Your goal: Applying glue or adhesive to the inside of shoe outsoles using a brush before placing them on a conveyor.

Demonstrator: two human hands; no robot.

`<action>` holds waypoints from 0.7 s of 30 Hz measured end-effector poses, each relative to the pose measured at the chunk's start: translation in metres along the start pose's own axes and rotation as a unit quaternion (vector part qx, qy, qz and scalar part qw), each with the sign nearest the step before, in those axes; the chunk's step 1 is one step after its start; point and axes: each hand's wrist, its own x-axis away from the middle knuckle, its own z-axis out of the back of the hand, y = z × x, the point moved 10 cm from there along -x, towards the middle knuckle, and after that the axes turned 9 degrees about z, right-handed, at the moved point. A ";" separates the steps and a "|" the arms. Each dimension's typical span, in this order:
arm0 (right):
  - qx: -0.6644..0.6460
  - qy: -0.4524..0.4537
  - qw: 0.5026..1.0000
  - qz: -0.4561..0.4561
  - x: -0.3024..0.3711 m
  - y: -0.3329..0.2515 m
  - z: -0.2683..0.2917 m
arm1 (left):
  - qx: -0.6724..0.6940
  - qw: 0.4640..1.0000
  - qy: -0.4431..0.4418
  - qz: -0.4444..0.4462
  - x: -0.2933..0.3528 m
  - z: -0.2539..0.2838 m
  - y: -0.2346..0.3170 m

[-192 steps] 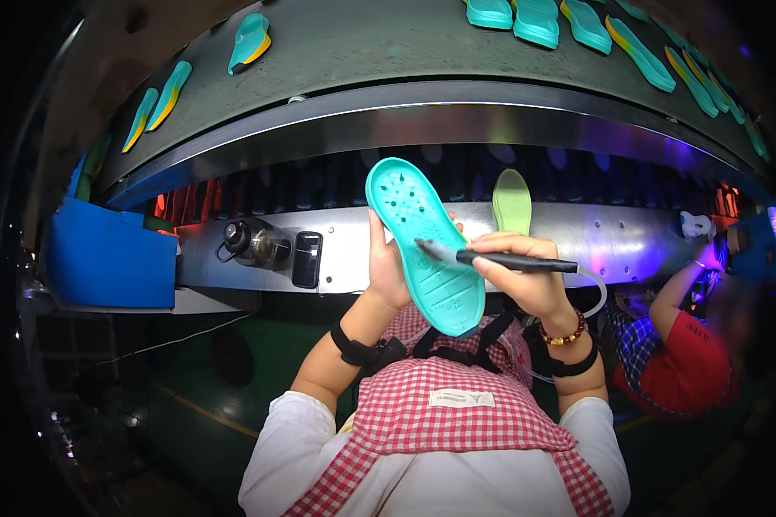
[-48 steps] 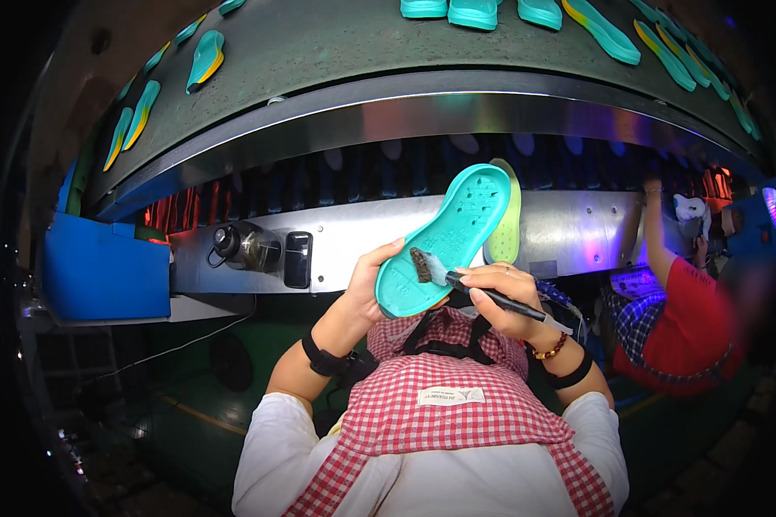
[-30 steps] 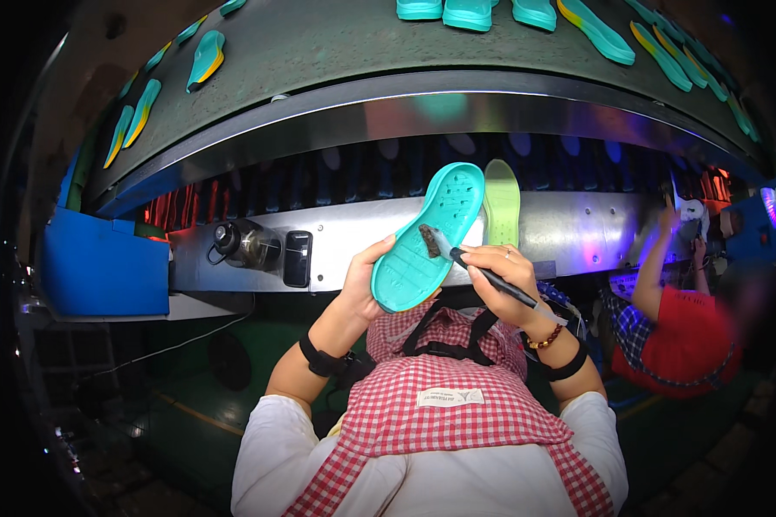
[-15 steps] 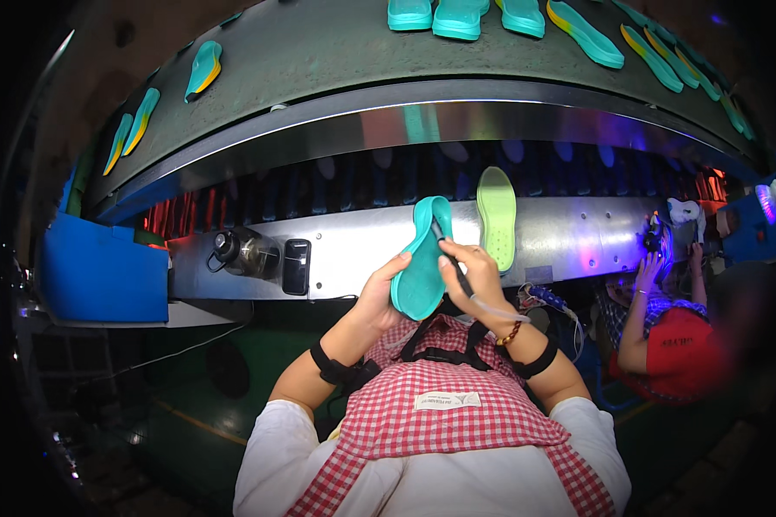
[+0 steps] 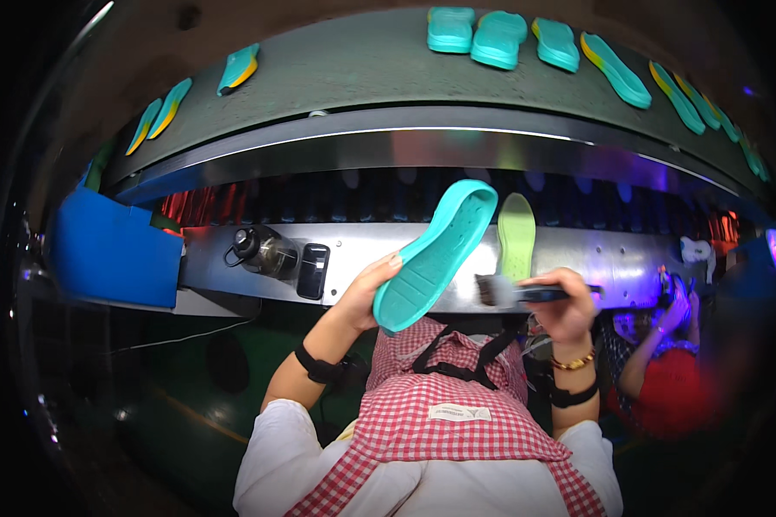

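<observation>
A teal shoe sole (image 5: 435, 258) is raised in front of me, tilted, its hollow inner face towards me. My left hand (image 5: 360, 295) is closed on its lower left edge. My right hand (image 5: 569, 312), off to the right of the sole, is closed round a dark-handled brush (image 5: 539, 295). The brush lies nearly level, its brown bristles pointing left, apart from the teal sole and a little blurred. Behind the brush, a light green sole-shaped piece (image 5: 516, 237) with small holes rests on the metal ledge (image 5: 371, 250); the brush hides its lower end.
Beyond the ledge runs a dark belt (image 5: 362, 86) with several teal-and-yellow soles (image 5: 498, 41). On the ledge's left are a dark bottle (image 5: 272, 252) and a phone (image 5: 313, 270). A blue box (image 5: 116, 250) stands far left. A person in red (image 5: 668, 383) works at the right.
My right hand has drawn away from the sole to the right, turning the brush level with its bristles in view. The sole is more tilted. The whole view has shifted slightly.
</observation>
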 end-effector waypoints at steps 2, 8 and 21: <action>-0.048 0.074 0.994 0.062 0.006 -0.025 0.019 | -0.079 0.994 -0.041 -0.068 0.013 -0.021 0.043; 0.006 0.116 0.992 0.055 0.014 -0.018 0.050 | 0.188 0.932 -0.185 -0.247 -0.009 -0.028 0.202; 0.051 0.168 0.983 0.046 0.036 0.003 0.072 | -0.636 0.591 0.374 -0.328 -0.150 -0.081 0.229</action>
